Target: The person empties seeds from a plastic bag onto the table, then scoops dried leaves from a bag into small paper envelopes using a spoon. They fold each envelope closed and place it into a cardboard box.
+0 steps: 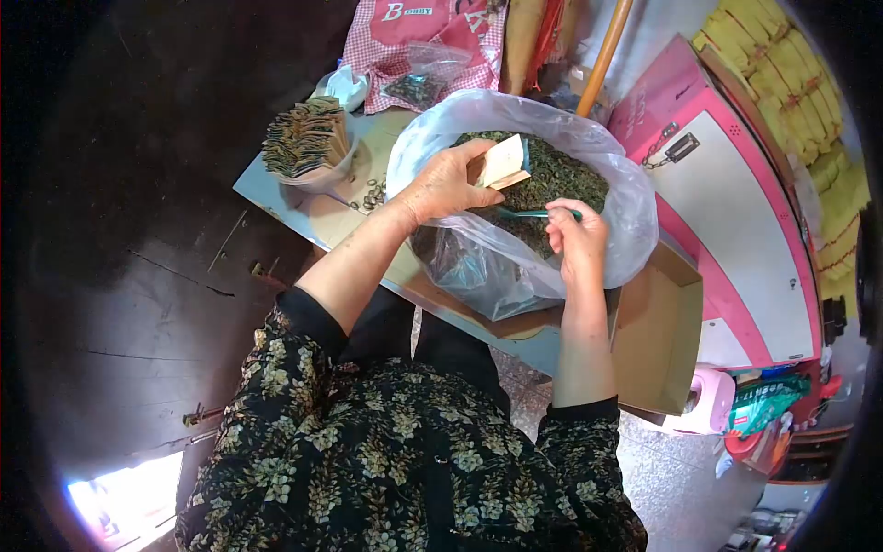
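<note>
- Head view, left hand: fingers and thumb partly curled, pinching a paper packet over the leaf-filled plastic bag, which sits towards the tabletop's right end.
- Packet: pale, small — probably light, thin and easily creased. Best held by its sides, lightly, leaving the mouth free.
- Right hand: fingers bent closely round the handle of a slim green tool, which points leftward below the packet. Likely light and fairly stiff; the handle end suits a pinch.
- Dried leaves: dark green, crumbly-looking, in the bag. Probably near weightless in small amounts, brittle and apt to scatter.
- Plastic bag: translucent, mouth spread wide, near side draped close to the tabletop's near edge. Soft, perhaps slippery; best gripped in a bunched fold of the rim.
- Tub: by the tabletop's left corner, crammed with upright packets; small dark pieces lie loose beside it.
- Hidden or unclear: the packet's inside and contents; the tool's working end, too small to tell — spoon or scoop; whatever props up the bag; the left fingertips, behind the packet.
</note>
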Demonstrator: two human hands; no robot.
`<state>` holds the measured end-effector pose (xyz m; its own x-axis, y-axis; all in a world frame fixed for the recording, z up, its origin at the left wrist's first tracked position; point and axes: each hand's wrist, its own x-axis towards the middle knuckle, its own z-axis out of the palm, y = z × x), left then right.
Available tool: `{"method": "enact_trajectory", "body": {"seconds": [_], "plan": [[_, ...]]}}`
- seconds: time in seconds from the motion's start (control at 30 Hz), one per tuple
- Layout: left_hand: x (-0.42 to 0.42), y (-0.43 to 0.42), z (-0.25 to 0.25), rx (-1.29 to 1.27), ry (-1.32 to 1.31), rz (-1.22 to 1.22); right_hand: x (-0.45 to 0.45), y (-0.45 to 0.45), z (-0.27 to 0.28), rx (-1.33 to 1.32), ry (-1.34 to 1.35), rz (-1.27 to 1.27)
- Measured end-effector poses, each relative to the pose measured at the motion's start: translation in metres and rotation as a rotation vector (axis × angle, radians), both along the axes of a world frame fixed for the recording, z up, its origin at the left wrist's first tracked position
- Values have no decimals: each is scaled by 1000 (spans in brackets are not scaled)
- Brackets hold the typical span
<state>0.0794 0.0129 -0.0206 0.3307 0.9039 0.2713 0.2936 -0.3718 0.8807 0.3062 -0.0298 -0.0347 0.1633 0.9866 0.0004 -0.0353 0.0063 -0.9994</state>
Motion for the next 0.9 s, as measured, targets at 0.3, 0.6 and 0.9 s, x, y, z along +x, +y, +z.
{"method": "enact_trajectory", "body": {"seconds": [0.3,0.6,0.9], "plan": [[-1,7,-6,-58,-23,-83,41,-16,44,4,-228,13],[-2,7,-3,-72,-35,-97,45,-26,64,66,-439,-26],[-2,17,-18,-92,-131,-176,2,0,10,430,-743,-291]]}}
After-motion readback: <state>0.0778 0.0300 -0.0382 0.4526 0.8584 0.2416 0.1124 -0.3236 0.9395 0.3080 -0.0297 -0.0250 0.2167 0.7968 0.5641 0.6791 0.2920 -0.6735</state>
